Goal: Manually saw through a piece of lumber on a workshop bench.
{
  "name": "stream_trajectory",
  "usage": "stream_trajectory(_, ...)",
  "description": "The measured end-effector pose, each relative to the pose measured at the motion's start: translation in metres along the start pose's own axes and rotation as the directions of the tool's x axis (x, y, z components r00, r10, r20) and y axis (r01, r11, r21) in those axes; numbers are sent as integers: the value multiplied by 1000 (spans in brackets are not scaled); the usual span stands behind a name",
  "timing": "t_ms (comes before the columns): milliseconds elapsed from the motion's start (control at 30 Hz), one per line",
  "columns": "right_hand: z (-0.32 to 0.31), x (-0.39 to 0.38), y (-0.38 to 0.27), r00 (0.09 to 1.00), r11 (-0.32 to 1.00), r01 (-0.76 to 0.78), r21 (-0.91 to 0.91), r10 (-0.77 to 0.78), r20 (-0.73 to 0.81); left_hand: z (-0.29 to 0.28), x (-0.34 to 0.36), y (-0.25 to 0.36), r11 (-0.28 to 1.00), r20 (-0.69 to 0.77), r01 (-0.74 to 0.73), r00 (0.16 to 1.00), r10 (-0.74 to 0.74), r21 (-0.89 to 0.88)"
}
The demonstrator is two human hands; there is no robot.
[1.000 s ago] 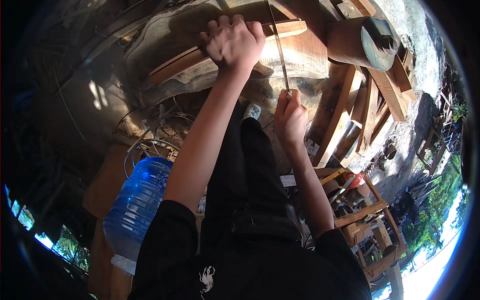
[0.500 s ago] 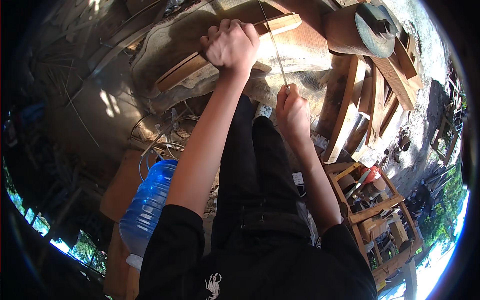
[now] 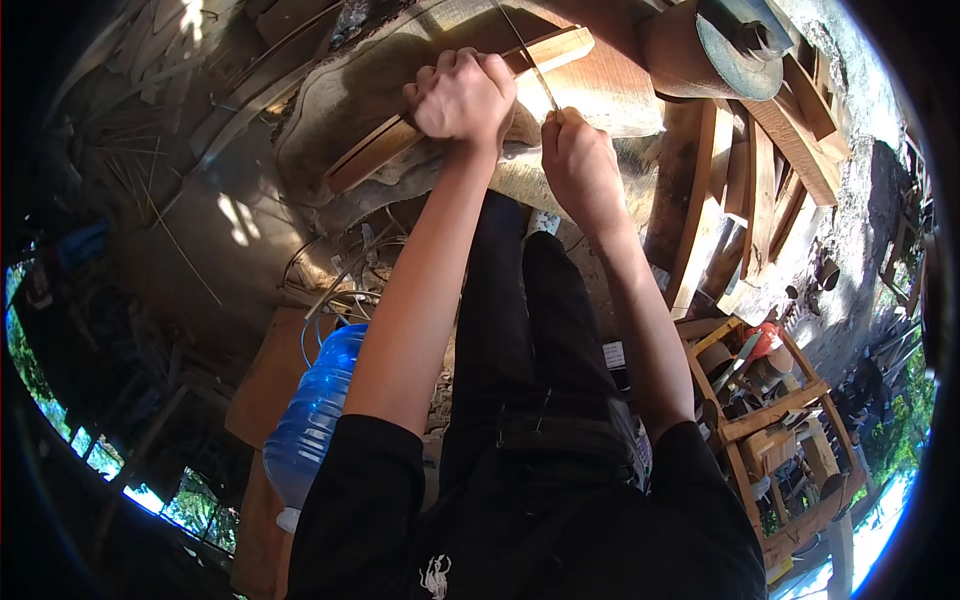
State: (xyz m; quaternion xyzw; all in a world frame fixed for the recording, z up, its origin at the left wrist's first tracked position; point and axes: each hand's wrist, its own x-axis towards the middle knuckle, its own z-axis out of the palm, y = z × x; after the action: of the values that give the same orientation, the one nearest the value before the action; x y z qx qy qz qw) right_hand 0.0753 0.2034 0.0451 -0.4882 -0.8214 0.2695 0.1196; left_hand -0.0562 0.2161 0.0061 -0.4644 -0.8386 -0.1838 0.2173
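Observation:
My left hand (image 3: 463, 98) is closed around a narrow wooden strip (image 3: 370, 153), pressing it against a broad, thick wooden slab (image 3: 625, 95). The strip lies at a slant, its lit end up to the right. My right hand (image 3: 583, 165) is closed on the near end of a saw (image 3: 528, 58), whose handle is hidden in the fingers. The thin blade shows nearly edge-on and crosses the strip just right of my left hand. How deep it sits in the wood I cannot tell.
A rounded brownish block with a dark knob (image 3: 715, 50) stands at the slab's right. Curved timber pieces (image 3: 700, 210) lean below it. A blue water jug (image 3: 315, 410) is beside my left arm; a wooden crate of odds and ends (image 3: 775, 420) is at lower right.
My right hand has pushed forward and slightly left with the saw, closer to the strip. My left hand keeps its grip. The whole view has shifted a little.

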Motion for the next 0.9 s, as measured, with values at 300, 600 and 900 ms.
stream_trajectory(300,-7,-40,-1,999,1000,24,5,-24,-44,0,-1,-11,999,-52,-52,997,51,-13)
stream_trajectory(600,-4,-17,-14,957,916,-265,302,287,-30,2,-2,-4,1000,-23,-2,1000,2,6)
stream_trajectory(900,0,-23,-8,963,943,-264,204,270,-3,0,-1,3,1000,-3,12,1000,-12,-22)
